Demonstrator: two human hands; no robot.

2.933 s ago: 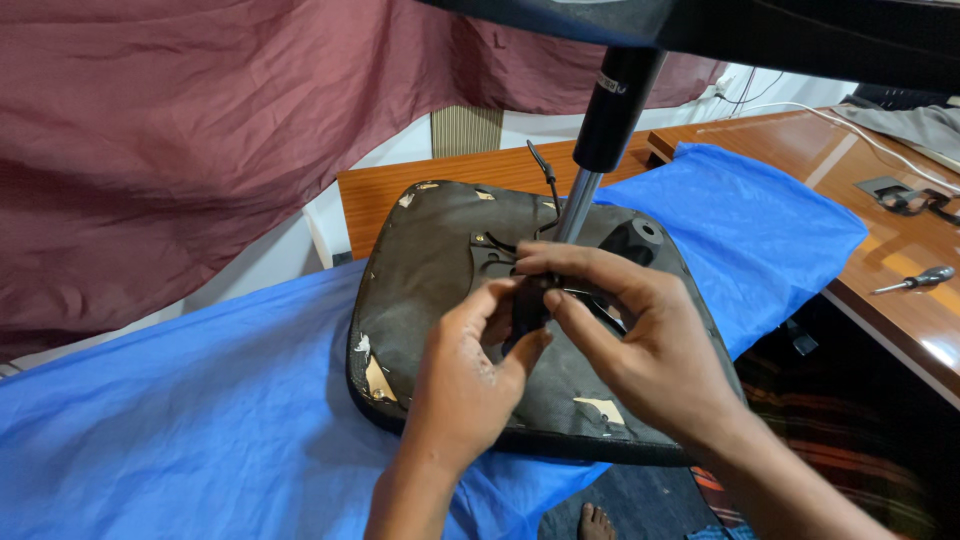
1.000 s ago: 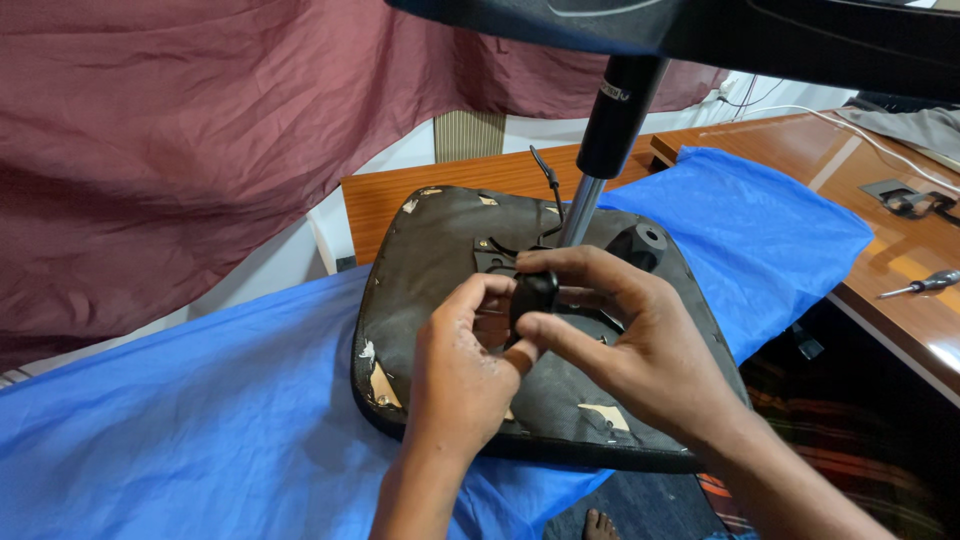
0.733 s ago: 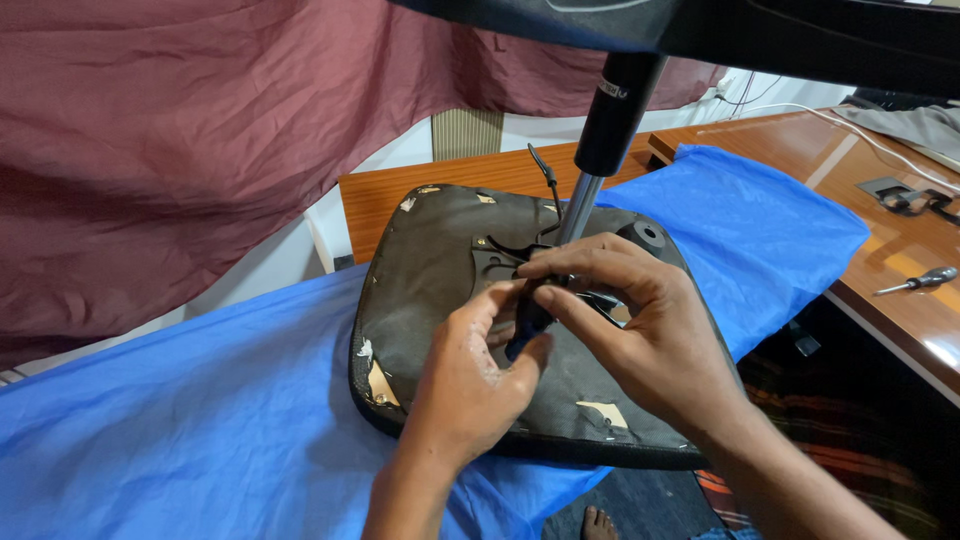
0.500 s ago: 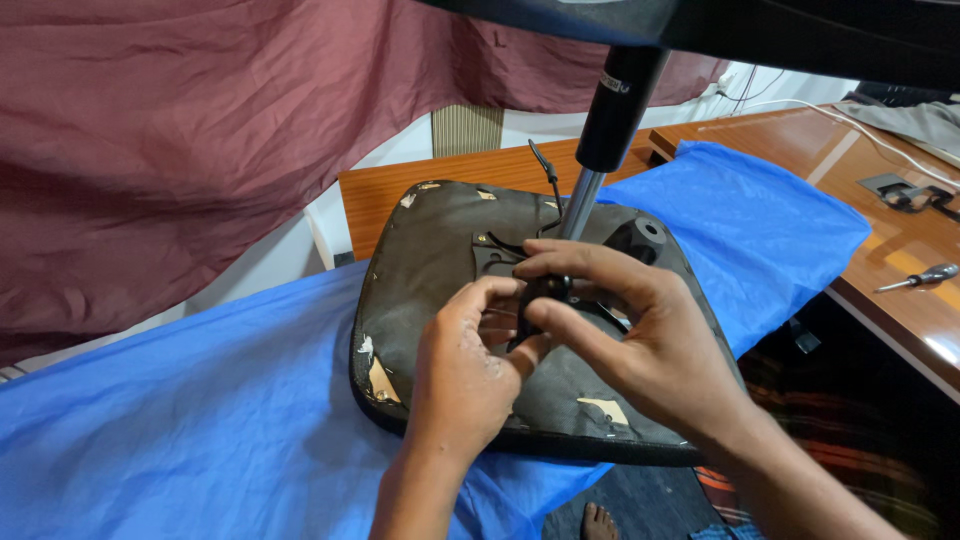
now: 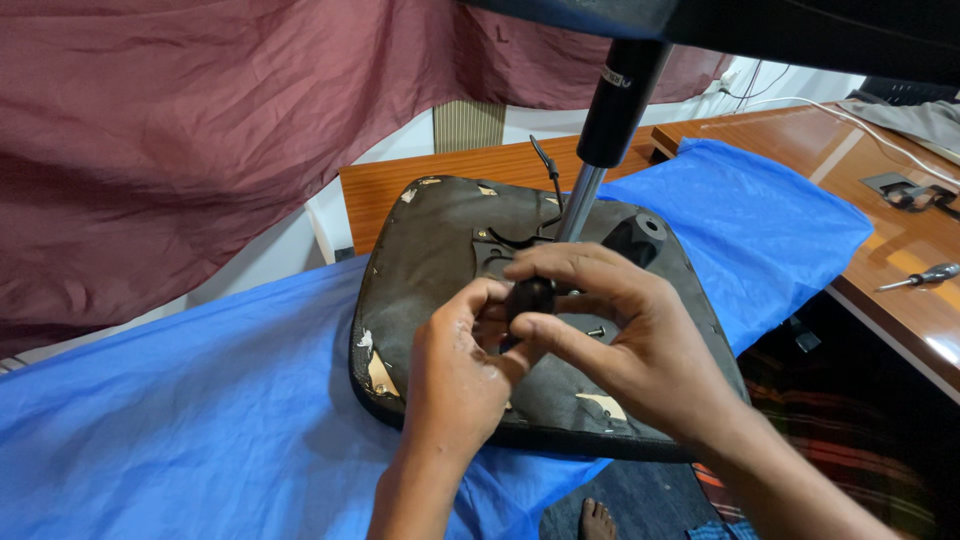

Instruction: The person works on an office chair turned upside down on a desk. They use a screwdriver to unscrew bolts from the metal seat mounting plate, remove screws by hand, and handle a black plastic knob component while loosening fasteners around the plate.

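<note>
Head view, both hands (image 5: 560, 350) gripping black knob (image 5: 530, 297) (over upturned seat (image 5: 430, 250))

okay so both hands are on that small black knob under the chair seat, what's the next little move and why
Probably keep turning the black knob a small amount between the fingertips. Both the left hand and the right hand pinch it over the underside of the upturned chair seat, beside the gas-lift column. A loose screw lies just beside it, so steady, short twists seem safest.

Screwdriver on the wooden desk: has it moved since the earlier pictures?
No. The screwdriver lies in the same spot on the wooden desk, just right of the blue cloth's edge, untouched by either hand.
</note>
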